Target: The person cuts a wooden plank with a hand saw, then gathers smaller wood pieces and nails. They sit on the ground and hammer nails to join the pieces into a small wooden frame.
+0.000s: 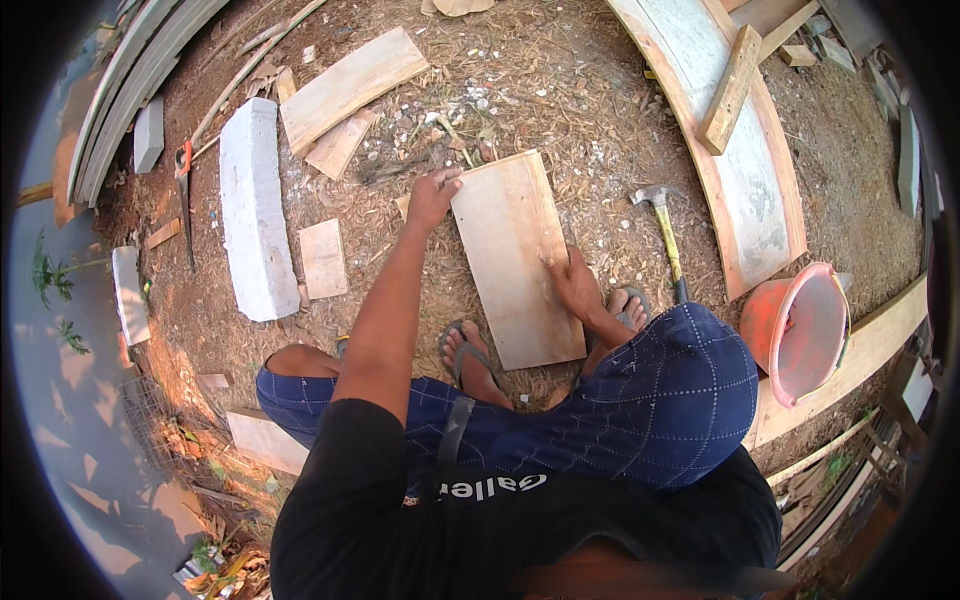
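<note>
A short wooden board [510, 255] stands or leans between my feet. My left hand [435, 196] grips its upper left corner, fingers bent over the edge. Lower on the opposite side, my right hand [577, 284] holds the right edge; part of its fingers is hidden. To the right of the board, a claw hammer [667, 236] with a yellow and black handle lies on the ground. Left of my left hand are a small square wood piece [323, 259] and a long white block [252, 210].
Two planks, the larger one [352, 88] pale, lie at the upper left. A handsaw [184, 195] rests farther left. On the right are a wood-edged panel [735, 170] with a wooden block [730, 90] across it, and an orange bucket [762, 325] beside a long board [900, 318].
</note>
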A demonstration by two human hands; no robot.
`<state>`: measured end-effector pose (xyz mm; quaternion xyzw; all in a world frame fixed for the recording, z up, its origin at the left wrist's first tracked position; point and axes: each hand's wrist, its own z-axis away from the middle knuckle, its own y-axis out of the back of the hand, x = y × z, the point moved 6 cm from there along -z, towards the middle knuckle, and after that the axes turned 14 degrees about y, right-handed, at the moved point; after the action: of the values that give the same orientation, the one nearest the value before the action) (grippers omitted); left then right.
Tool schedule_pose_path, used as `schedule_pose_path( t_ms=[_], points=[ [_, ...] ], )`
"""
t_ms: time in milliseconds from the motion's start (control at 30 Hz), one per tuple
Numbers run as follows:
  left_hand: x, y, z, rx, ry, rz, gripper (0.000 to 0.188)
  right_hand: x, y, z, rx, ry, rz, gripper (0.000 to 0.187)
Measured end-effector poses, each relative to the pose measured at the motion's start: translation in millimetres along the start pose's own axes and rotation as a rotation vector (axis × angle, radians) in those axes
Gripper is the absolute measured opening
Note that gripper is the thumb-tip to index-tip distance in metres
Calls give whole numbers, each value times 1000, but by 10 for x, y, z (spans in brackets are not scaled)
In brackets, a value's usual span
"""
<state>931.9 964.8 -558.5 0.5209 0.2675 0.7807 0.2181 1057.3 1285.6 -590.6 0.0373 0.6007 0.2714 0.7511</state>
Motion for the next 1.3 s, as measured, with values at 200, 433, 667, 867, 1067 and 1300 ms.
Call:
schedule_pose_path(
  t_ms=[200, 433, 667, 867, 1067, 1300],
  points=[
    [94, -1, 30, -29, 22, 61, 32, -105, 89, -43, 24, 127, -33, 50],
    [30, -35, 45, -54, 197, 173, 27, 92, 31, -109, -26, 61, -195, 50],
    [116, -55, -48, -42, 131, 139, 25, 318, -90, -127, 48, 110, -290, 48],
    [108, -31, -72, -37, 164, 89, 26, 270, -73, -156, 22, 102, -346, 45],
    [53, -87, -155, -11, -5, 58, 29, 246, -42, -154, 33, 93, -395, 45],
    [-33, -37, -125, -46, 45, 3, 32, 141, -102, -179, 42, 106, -567, 42]
  ],
)
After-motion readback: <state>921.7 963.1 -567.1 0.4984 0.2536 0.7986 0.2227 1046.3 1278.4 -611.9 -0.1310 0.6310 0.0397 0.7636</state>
